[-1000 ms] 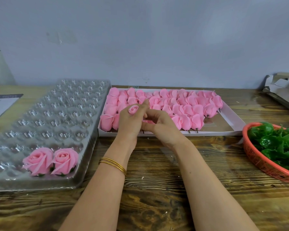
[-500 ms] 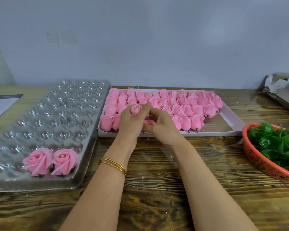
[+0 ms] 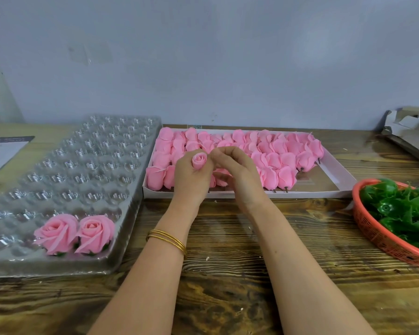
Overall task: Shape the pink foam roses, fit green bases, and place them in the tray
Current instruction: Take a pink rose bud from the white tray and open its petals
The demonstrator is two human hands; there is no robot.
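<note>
While the left hand [image 3: 191, 180] wraps its fingers round a pink foam rosebud [image 3: 199, 160], the bud pokes up, small and rolled tight like a swirl, above the near left part of the white box [image 3: 252, 195]. The right hand [image 3: 240, 175] curls just beside it; whether it pinches a petal I cannot tell.

A plain wall [image 3: 228, 56] of pale grey-blue runs behind the whole bench, matt and evenly lit, with no hard shadows; a faint squarish patch [image 3: 90, 54] marks it at upper left; the table [image 3: 228, 274] is dark, heavily grained wood, going to a lighter yellowish top [image 3: 46, 131] at far left; folded grey cardboard [image 3: 409, 131] lies at the right edge, against the wall.
</note>
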